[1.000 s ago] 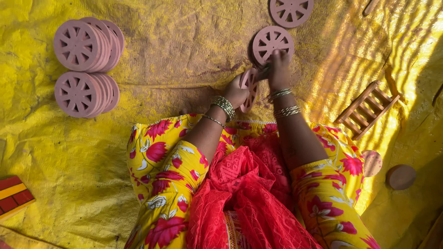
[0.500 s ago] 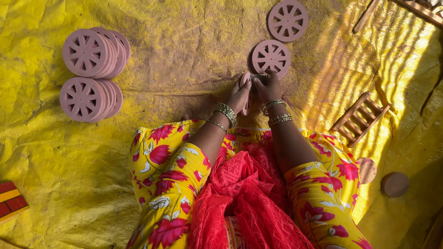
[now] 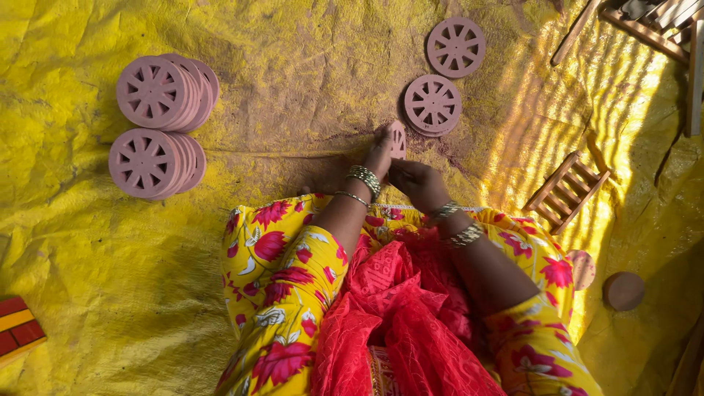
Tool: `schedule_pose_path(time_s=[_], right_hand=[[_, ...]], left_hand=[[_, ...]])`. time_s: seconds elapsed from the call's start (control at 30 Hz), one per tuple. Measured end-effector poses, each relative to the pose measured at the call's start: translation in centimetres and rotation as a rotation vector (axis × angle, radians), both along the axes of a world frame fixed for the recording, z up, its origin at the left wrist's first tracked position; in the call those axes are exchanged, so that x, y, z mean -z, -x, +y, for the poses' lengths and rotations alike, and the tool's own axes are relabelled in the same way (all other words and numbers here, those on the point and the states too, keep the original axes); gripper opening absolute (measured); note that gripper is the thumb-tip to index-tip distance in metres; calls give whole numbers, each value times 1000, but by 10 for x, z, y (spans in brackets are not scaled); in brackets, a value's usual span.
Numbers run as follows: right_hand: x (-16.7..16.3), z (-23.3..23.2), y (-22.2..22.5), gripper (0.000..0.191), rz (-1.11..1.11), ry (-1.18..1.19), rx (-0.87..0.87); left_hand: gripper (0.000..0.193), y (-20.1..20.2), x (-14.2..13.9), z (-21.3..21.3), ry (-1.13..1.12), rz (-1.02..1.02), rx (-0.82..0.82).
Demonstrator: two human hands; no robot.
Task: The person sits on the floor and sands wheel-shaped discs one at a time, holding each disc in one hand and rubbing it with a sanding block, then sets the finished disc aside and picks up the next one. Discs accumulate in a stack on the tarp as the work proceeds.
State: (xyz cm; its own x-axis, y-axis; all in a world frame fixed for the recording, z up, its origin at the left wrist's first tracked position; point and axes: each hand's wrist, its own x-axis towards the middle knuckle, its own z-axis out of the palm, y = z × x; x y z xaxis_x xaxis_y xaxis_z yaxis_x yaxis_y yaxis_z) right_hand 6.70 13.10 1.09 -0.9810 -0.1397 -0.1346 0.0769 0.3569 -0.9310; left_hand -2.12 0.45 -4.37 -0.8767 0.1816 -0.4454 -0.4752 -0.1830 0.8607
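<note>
1. Our left hand (image 3: pixel 378 155) reaches forward over the yellow plastic sheet (image 3: pixel 308 81) that covers the floor; its fingers are clamped on a pink spoked wooden wheel disc (image 3: pixel 397 139), held on edge and nearly upright.
2. Our right hand (image 3: pixel 414 180) lies just beside the left, knuckles up, its fingers curled together near the lower rim of the held disc — we cannot tell whether they touch the disc.
3. Both wrists carry metal bangles (image 3: pixel 364 178), and our knees in yellow cloth with red flowers (image 3: pixel 282 257) frame a red net scarf (image 3: pixel 400 323) in the lap.
4. Just beyond the held disc, a short flat pile of like pink wheels (image 3: pixel 433 104) rests on the sheet; a single pink wheel (image 3: pixel 455 47) lies flat farther out, apart from the pile.
5. Well to the left, two leaning rows of pink wheels — an upper row (image 3: pixel 165 92) and a lower row (image 3: pixel 154 163) — stand side by side, close together.
6. To the right lies a small brown wooden ladder-like frame (image 3: pixel 566 192), and near the right knee a plain round brown wooden disc (image 3: pixel 623 290).
7. A red and yellow striped block (image 3: pixel 18 334) shows at the left edge.
</note>
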Motion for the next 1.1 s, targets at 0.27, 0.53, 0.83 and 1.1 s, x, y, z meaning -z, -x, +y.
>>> schedule_pose_path(time_s=[0.27, 0.53, 0.83, 1.1], right_hand=[[-6, 16, 11, 28, 208, -197, 207], [22, 8, 43, 27, 43, -433, 76], [1, -6, 32, 31, 327, -315, 150], [43, 10, 49, 33, 160, -444, 152]], left_hand=[[65, -6, -1, 17, -126, 117, -22], [63, -1, 18, 22, -107, 171, -70], [62, -5, 11, 12, 21, 76, -67], [62, -4, 24, 11, -41, 158, -43]])
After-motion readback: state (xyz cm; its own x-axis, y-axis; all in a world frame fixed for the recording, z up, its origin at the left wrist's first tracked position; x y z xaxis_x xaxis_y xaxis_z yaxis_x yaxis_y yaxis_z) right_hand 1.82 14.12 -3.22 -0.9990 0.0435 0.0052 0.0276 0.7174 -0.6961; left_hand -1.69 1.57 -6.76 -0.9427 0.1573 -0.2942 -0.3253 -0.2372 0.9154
